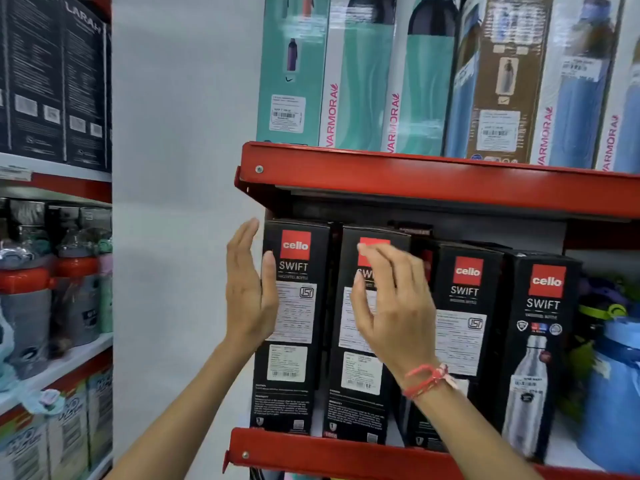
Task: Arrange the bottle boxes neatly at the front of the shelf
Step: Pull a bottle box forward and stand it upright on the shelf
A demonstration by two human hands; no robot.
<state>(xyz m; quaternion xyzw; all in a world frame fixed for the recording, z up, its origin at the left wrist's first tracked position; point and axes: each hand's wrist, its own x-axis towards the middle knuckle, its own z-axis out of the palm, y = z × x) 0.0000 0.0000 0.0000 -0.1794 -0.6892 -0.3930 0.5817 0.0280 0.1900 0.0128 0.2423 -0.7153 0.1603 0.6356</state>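
Note:
Several tall black "cello SWIFT" bottle boxes stand in a row on the red shelf (346,455). My left hand (249,292) lies flat against the left side of the leftmost box (294,375), fingers straight and spread, thumb on its front. In front of the second box (360,393) hovers my right hand (391,306), fingers apart and slightly curled, holding nothing. A third box (464,306) and a fourth box (540,341), which shows a steel bottle picture, stand to the right, set a little further back.
Above, another red shelf (415,181) carries teal and blue Varmora boxes (363,81). A blue jug (613,393) sits at the right end of the lower shelf. A white wall panel (180,202) separates a left rack with black boxes and bottles (55,289).

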